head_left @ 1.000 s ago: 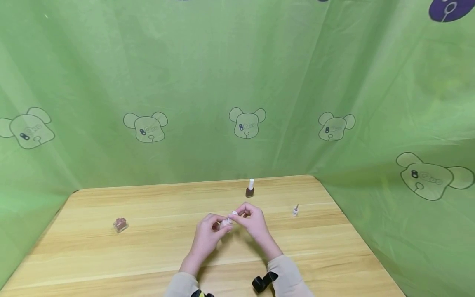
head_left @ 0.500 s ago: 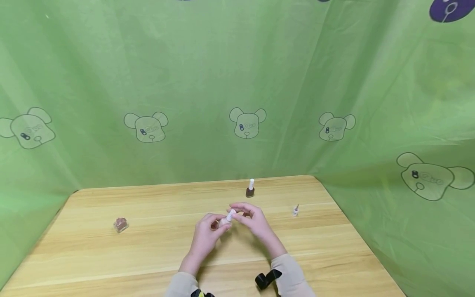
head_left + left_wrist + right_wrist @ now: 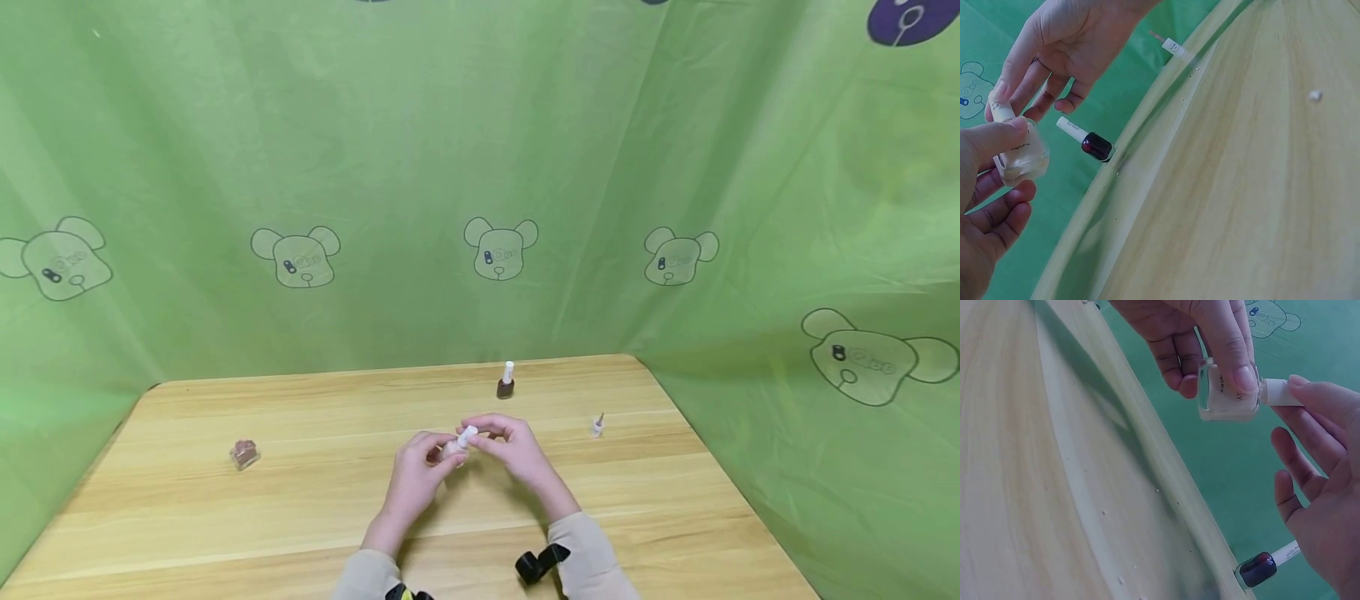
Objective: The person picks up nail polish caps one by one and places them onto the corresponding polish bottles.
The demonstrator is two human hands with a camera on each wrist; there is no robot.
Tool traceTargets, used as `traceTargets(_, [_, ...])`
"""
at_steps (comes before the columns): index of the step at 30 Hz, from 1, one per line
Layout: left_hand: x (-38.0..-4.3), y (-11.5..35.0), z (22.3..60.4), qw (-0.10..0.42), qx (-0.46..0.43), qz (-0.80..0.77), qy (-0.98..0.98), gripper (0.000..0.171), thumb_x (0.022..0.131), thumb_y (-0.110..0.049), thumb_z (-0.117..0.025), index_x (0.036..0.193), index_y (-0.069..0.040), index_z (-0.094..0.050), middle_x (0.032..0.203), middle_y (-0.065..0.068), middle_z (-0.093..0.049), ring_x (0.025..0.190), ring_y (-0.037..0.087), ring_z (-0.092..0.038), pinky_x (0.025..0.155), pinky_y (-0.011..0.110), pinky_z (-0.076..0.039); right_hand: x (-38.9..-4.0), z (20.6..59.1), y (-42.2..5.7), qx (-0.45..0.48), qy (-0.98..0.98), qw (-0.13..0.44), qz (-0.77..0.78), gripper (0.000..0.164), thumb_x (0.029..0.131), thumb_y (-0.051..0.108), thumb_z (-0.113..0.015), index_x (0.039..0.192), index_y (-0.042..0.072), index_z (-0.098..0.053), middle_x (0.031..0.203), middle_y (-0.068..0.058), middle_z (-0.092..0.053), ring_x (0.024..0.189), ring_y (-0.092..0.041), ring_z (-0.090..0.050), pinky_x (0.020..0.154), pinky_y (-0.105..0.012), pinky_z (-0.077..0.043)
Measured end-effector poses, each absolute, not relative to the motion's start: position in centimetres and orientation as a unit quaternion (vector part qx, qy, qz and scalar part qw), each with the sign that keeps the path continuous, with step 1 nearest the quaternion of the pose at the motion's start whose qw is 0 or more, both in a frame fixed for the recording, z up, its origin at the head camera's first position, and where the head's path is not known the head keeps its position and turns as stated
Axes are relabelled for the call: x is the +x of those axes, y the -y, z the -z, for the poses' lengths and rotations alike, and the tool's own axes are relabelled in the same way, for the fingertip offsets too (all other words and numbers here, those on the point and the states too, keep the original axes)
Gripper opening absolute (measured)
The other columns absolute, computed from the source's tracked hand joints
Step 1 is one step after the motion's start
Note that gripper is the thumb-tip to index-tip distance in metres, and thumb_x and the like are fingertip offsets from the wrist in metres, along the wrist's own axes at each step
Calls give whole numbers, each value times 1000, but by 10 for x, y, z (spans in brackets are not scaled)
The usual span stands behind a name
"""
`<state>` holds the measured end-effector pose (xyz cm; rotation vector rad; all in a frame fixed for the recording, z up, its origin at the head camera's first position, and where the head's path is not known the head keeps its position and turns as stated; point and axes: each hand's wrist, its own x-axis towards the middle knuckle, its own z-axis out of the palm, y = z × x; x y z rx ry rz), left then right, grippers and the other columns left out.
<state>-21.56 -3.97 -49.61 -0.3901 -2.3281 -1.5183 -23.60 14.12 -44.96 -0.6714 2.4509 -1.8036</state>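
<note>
Above the middle of the table, my left hand [image 3: 418,475] grips the glass body of a nail polish bottle [image 3: 1229,400] with pale, whitish polish inside. My right hand [image 3: 517,454] pinches the bottle's white cap [image 3: 1280,392] between thumb and index finger, and the cap sits at the bottle's neck. In the left wrist view the left thumb lies across the bottle's front, and the right hand [image 3: 1079,50] comes from above to the cap. The other right fingers are loosely bent and touch nothing.
A dark nail polish bottle [image 3: 506,388] with a white cap stands near the table's back edge. A loose white cap [image 3: 597,427] stands at the right, brush upward. An uncapped pinkish-brown bottle [image 3: 243,454] is at the left. Green curtains surround the wooden table [image 3: 300,517].
The right fingers have shifted their hold on the white cap, which now shows more fully and more upright. The left hand stays in place with the bottle.
</note>
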Motion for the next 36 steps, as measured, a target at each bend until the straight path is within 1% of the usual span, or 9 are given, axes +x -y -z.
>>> traceTargets(8, [-215, 39, 495, 170, -141, 526, 822, 25, 78, -21, -80, 98, -7, -73, 88, 3, -67, 76, 11, -58, 69, 22, -56, -236, 449, -139, -171, -790, 0, 588, 19, 84, 9, -74, 100, 0, -69, 102, -18, -74, 78, -8, -59, 76, -24, -47])
traceTargets(13, [-214, 37, 495, 173, -147, 522, 822, 25, 79, -22, -80, 98, -8, -73, 86, 2, -66, 76, 11, -57, 69, 20, -54, -235, 450, -138, -154, -792, -28, 590, 16, 79, 7, -78, 89, -1, -68, 80, -1, -71, 70, -9, -53, 69, -21, -45])
traceTargets(15, [-214, 36, 495, 173, -148, 522, 822, 25, 79, -23, -80, 98, -8, -73, 86, 2, -66, 76, 10, -57, 68, 19, -54, -235, 451, -138, -151, -792, -31, 592, 17, 79, 8, -79, 87, -1, -66, 76, 7, -67, 69, -9, -52, 67, -19, -45])
traceTargets(17, [-214, 36, 496, 174, -149, 522, 821, 25, 78, -22, -80, 98, -8, -73, 85, 2, -66, 75, 9, -56, 68, 19, -54, -235, 451, -138, -151, -790, -30, 593, 17, 79, 7, -78, 87, -1, -65, 76, 9, -64, 69, -8, -51, 67, -18, -44])
traceTargets(20, [-214, 36, 496, 173, -148, 524, 821, 25, 78, -22, -80, 98, -8, -73, 85, 2, -66, 75, 9, -56, 68, 18, -54, -235, 450, -138, -160, -792, -25, 589, 18, 81, 8, -77, 90, -2, -65, 81, 2, -66, 73, -6, -52, 70, -19, -43])
traceTargets(24, [-214, 37, 496, 168, -144, 526, 821, 26, 78, -22, -80, 99, -8, -72, 87, 2, -66, 76, 10, -56, 69, 19, -54, -235, 448, -140, -183, -801, -10, 571, 23, 85, 9, -73, 104, -1, -66, 96, -15, -69, 83, -3, -55, 76, -20, -43])
traceTargets(26, [-214, 37, 495, 166, -142, 527, 821, 26, 78, -21, -80, 99, -8, -72, 88, 3, -66, 77, 10, -57, 70, 19, -54, -235, 447, -141, -194, -804, -2, 562, 26, 87, 10, -70, 110, -1, -66, 104, -19, -69, 87, -2, -56, 78, -21, -43])
traceTargets(33, [-215, 39, 495, 160, -138, 529, 822, 26, 79, -22, -79, 100, -8, -72, 89, 3, -67, 78, 11, -57, 72, 22, -56, -236, 447, -146, -230, -795, 13, 561, 32, 90, 8, -66, 121, -1, -63, 119, -21, -68, 96, -12, -60, 81, -23, -45])
traceTargets(36, [-215, 39, 495, 159, -140, 528, 822, 27, 79, -23, -79, 100, -8, -72, 89, 3, -67, 78, 11, -57, 72, 21, -56, -237, 448, -146, -234, -792, 19, 564, 33, 90, 8, -66, 122, 0, -63, 121, -19, -68, 100, -11, -61, 82, -23, -46])
